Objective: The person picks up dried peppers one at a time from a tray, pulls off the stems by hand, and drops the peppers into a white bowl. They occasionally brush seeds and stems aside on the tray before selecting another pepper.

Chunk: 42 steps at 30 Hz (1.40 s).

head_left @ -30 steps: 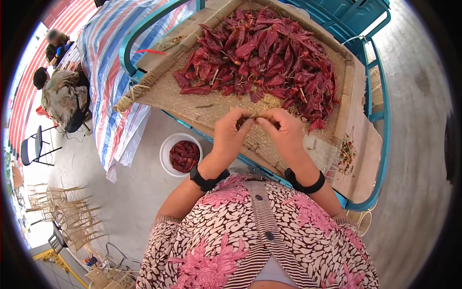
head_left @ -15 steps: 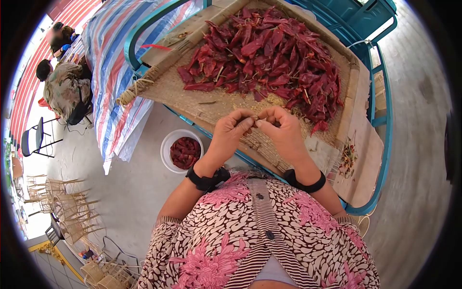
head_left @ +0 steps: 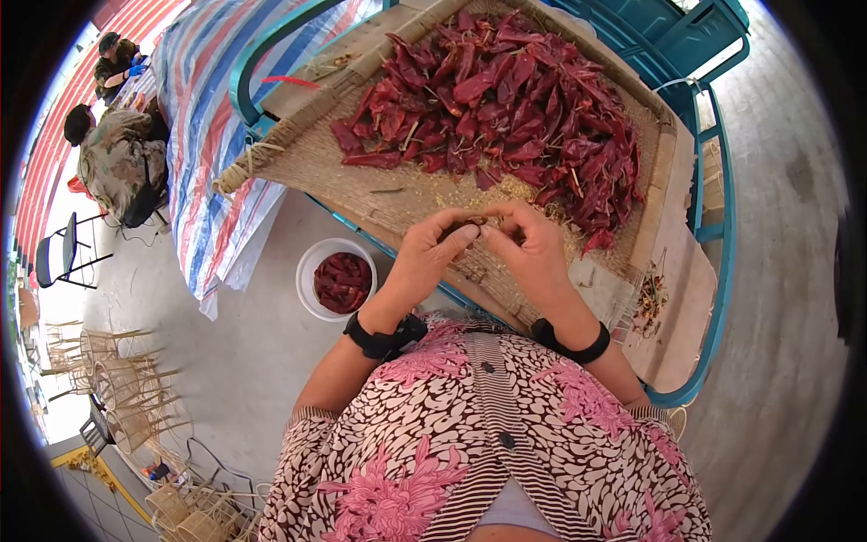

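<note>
My left hand [head_left: 432,255] and my right hand [head_left: 529,250] meet at the fingertips over the near edge of a woven tray [head_left: 316,176]. Both are closed in a pinch around something small and dark that I cannot make out. Beyond my fingers a large heap of dried red chilies [head_left: 515,108] covers much of the tray, with pale yellow seeds [head_left: 506,190] scattered along its near side. A white bucket [head_left: 304,287] on the floor, left of my left forearm, holds more red chilies [head_left: 342,282].
The tray rests on a teal metal-framed cart [head_left: 713,298]. Stems and scraps [head_left: 651,303] lie at its right. A striped tarp [head_left: 212,135] hangs at the left. Farther left are two people [head_left: 117,172], a black folding chair [head_left: 65,253] and wicker stools [head_left: 122,384].
My hands stay together, with their fingertips curling slightly differently around the small thing. The view has shifted a little, and a person in the background has changed posture.
</note>
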Each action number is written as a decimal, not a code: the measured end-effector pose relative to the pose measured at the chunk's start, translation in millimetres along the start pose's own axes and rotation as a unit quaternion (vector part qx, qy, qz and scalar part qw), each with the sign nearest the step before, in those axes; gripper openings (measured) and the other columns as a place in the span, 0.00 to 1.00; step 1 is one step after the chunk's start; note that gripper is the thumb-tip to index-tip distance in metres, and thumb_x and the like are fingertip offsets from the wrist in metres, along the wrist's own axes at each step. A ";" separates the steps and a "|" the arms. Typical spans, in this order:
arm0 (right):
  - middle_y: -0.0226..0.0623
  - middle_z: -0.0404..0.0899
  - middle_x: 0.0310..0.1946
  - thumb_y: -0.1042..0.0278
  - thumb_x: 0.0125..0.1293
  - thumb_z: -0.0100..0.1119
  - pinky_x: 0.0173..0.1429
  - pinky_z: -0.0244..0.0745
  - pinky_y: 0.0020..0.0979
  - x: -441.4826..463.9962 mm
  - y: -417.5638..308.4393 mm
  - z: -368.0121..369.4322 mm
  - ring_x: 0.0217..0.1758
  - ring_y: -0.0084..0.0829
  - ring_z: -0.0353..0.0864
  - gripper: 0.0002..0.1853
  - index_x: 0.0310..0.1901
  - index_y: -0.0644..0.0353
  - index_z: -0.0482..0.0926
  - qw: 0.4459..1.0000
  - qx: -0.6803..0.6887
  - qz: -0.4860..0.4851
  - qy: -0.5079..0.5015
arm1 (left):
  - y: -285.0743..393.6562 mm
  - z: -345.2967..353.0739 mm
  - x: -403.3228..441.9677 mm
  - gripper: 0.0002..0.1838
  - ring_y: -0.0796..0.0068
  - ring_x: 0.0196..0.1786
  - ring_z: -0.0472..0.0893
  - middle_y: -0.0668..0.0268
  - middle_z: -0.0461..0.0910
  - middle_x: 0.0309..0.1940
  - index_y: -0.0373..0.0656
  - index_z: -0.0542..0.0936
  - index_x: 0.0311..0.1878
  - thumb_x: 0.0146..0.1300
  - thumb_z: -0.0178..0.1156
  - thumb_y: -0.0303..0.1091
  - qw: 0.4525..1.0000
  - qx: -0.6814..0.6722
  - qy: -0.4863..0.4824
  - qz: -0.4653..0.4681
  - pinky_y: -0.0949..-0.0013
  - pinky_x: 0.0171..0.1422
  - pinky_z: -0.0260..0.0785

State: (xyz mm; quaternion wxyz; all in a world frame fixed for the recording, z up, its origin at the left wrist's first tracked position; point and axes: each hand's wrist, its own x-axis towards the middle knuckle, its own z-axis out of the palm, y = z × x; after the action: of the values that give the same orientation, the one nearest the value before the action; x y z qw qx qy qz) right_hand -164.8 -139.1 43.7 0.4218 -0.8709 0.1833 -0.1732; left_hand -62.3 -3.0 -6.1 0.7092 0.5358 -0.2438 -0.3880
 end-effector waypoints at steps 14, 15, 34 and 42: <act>0.29 0.78 0.26 0.70 0.56 0.65 0.27 0.74 0.30 -0.8 4.1 9.9 0.25 0.31 0.80 0.08 0.39 0.54 0.81 0.952 -0.229 -0.203 0.028 | -1.2 -7.9 0.5 0.07 0.65 0.35 0.76 0.60 0.75 0.32 0.36 0.77 0.44 0.67 0.58 0.29 0.925 0.346 0.011 0.156 0.66 0.40 0.68; 0.28 0.77 0.25 0.70 0.57 0.65 0.26 0.73 0.29 -1.9 8.7 14.6 0.24 0.29 0.80 0.08 0.39 0.55 0.80 0.956 -0.222 -0.189 0.036 | -0.7 -6.2 0.1 0.06 0.60 0.36 0.76 0.58 0.75 0.32 0.36 0.77 0.42 0.66 0.58 0.29 0.902 0.390 0.013 0.183 0.64 0.41 0.68; 0.22 0.67 0.21 0.69 0.68 0.55 0.21 0.58 0.20 6.8 15.9 -7.9 0.16 0.14 0.59 0.03 0.39 0.58 0.74 0.637 0.719 0.247 -0.130 | 15.4 -21.1 -4.5 0.06 0.66 0.38 0.78 0.60 0.77 0.34 0.36 0.78 0.42 0.62 0.61 0.23 0.903 0.365 -0.105 0.200 0.69 0.43 0.69; 0.25 0.66 0.22 0.68 0.72 0.48 0.24 0.56 0.20 3.9 27.9 -34.9 0.19 0.14 0.60 0.06 0.37 0.59 0.71 0.932 0.273 0.231 0.059 | 10.7 -98.5 -71.9 0.07 0.53 0.41 0.80 0.56 0.78 0.37 0.39 0.80 0.42 0.61 0.59 0.27 0.930 0.362 -0.006 0.058 0.59 0.45 0.71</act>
State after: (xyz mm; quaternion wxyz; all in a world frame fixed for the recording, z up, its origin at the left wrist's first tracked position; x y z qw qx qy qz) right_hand -182.2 -180.4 42.3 0.6599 -0.6443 0.3495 -0.1652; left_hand -25.9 112.9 -21.1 0.4868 0.7389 -0.4026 -0.2346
